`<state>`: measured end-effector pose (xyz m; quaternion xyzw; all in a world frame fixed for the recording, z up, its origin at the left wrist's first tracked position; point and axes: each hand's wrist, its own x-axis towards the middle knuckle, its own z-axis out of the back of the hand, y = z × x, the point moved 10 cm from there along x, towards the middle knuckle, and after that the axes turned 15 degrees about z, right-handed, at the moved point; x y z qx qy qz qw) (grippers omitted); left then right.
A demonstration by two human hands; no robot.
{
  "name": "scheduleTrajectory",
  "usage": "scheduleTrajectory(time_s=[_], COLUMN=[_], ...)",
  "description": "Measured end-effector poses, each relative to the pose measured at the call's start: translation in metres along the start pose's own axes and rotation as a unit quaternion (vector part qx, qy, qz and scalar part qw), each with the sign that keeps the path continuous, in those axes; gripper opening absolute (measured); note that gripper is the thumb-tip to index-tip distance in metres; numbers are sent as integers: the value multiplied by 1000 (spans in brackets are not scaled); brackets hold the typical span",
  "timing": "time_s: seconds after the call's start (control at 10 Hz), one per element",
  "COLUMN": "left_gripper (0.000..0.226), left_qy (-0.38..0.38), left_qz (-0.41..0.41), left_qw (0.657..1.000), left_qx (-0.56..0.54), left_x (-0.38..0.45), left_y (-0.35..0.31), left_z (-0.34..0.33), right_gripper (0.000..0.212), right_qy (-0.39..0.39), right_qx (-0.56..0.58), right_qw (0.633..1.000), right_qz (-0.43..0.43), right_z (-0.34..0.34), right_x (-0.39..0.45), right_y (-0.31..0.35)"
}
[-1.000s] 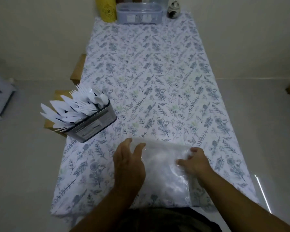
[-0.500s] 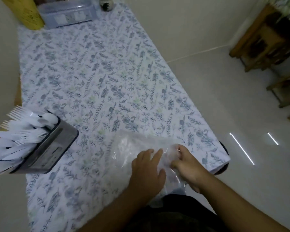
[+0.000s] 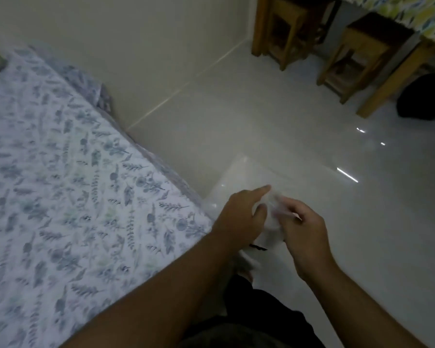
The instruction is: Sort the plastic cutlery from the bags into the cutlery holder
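A clear plastic bag [image 3: 281,182] hangs in the air over the floor, just off the table's right edge. My left hand [image 3: 239,217] grips its bunched near end, with the index finger pointing out along the film. My right hand [image 3: 304,227] pinches the same bunched part from the other side. The rest of the bag spreads away from the hands as a nearly see-through sheet. I see no cutlery in it. The cutlery holder is out of view.
The table with the leaf-print cloth [image 3: 60,197] fills the left side. Pale tiled floor [image 3: 299,126] lies to the right. Wooden stools [image 3: 357,54] and a dark object [image 3: 425,99] stand at the far right.
The view has swung right, leaving the cutlery holder out of frame. Both hands have lifted the bag off the table and carried it past the table's right edge.
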<state>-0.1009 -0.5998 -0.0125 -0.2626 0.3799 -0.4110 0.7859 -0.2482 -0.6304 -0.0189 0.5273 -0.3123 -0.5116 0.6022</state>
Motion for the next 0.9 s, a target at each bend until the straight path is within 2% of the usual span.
scheduleTrajectory(time_s=[0.1,0.2,0.3,0.4,0.5,0.6,0.7,0.9], left_gripper=[39,39,18,22,17,37,44,44], left_qy=[55,94,123,146,177,200,205,168], left_qz=[43,125,224,279,324,351,349,328], left_qw=[997,987,967,949,929,911,903,914], left_qx=[-27,-38,-7,-14,16,81,147,170], left_x=[31,57,92,121,151,169,178,169], left_y=[-12,8,51,83,121,164,195,197], left_z=[-43,-86,-130,-163,-191,-207,-211,-184], right_gripper=[33,41,34,31,25,27,39,15], right_qy=[-9,-9,2,27,81,163,191,210], right_qx=[-71,-145,-169,-171,-145,-127,-177,-251], right_qw=[996,985,981,982,986,973,953,933], right_qz=[60,92,91,74,-11,-106,-154,-150], right_z=[26,27,18,0,-27,-57,-65,-71], right_x=[29,51,78,99,122,135,143,141], right_y=[-10,-46,-102,-158,-233,-305,-345,-332])
